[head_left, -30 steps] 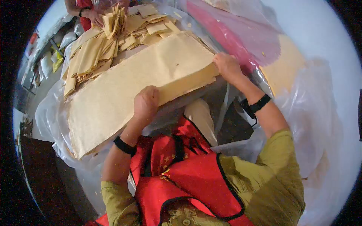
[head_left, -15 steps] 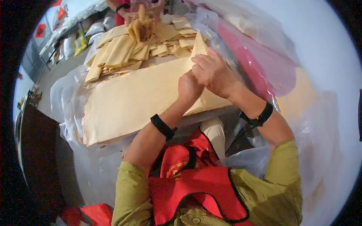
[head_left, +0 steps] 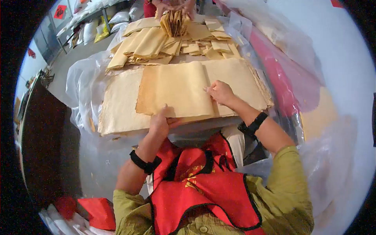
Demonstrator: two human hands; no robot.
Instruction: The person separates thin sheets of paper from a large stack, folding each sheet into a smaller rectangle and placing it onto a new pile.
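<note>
Pinching sheet [head_left: 176, 88] edge under your left hand [head_left: 159, 123]; right hand [head_left: 220, 93] flat, pressing fold. Uneven tugging could tear it.

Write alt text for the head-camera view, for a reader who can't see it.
A person in a red apron holds a large yellow sheet folded over a stack of like sheets: left hand gripping its near edge, right hand on the fold. Beyond lies a pile of folded pieces, where another person's hands hold a bundle.

both hands [head_left: 160, 123] [head_left: 220, 92] forward, palms down
</note>
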